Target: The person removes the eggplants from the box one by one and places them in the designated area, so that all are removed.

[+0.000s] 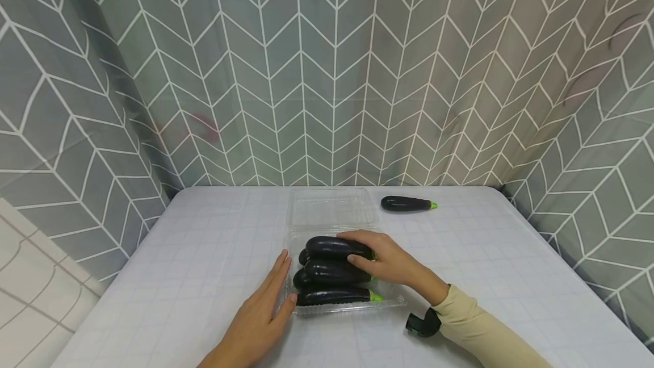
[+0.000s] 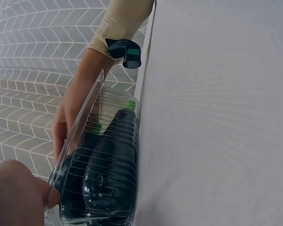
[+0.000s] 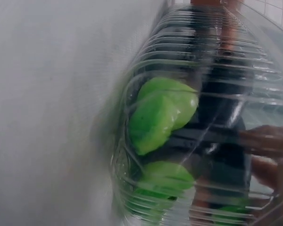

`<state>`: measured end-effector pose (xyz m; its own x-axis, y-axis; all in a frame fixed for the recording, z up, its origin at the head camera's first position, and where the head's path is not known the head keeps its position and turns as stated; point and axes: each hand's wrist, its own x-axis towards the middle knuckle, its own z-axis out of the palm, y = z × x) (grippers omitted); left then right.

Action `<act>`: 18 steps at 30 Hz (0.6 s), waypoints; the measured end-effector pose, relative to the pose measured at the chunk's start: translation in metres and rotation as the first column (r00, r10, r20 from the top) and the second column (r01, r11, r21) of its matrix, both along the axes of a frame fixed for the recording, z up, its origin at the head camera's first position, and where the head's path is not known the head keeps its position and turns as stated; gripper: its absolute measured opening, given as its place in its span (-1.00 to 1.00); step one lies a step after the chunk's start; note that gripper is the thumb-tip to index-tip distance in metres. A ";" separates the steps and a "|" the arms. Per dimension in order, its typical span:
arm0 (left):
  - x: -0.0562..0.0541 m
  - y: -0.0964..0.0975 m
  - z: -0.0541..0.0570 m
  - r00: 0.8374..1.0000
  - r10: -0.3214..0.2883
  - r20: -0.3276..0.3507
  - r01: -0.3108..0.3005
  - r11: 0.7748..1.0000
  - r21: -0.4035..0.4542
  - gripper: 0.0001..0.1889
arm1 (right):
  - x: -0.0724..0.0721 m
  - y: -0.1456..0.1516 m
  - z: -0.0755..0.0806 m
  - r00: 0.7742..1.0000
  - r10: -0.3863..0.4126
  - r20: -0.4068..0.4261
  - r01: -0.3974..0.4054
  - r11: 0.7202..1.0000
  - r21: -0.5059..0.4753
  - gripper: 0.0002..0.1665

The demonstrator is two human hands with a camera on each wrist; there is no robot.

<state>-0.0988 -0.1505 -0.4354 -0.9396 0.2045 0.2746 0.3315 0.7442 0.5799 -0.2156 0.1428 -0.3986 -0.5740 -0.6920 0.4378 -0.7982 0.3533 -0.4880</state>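
Observation:
A clear plastic clamshell box (image 1: pixel 395 295) stands mid-table with several dark eggplants (image 1: pixel 334 296) stacked inside, their green stem ends to the right. My right hand (image 1: pixel 385 255) grips the uppermost eggplant (image 1: pixel 332 246) near its stem end, thumb on the near side and fingers over the far side. My left hand (image 1: pixel 261 310) lies along the box's left side with fingers extended, its thumb at the near left corner. In the left wrist view, that thumb (image 2: pixel 51 195) touches the box rim. Green eggplant caps (image 3: pixel 153 117) show through the ribbed wall in the right wrist view.
The box's lid (image 1: pixel 329 209) lies folded open toward the back. One more eggplant (image 1: pixel 405 204) lies on the white tablecloth (image 1: pixel 475 243) behind and to the right. Patterned grey curtains (image 1: pixel 317 72) enclose the table. A black camera mount (image 1: pixel 423 323) sits at the right wrist.

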 end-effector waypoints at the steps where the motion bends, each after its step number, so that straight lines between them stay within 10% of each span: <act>1: 0.000 0.000 0.000 1.000 0.000 0.003 0.000 1.000 0.000 -0.25 | 0.000 0.000 0.000 1.000 0.001 -0.004 -0.001 1.000 0.001 -0.48; 18: 0.000 0.000 0.000 1.000 0.000 0.004 0.000 1.000 -0.005 -0.25 | 0.001 0.004 0.006 0.999 -0.037 -0.033 0.035 0.997 -0.063 -0.47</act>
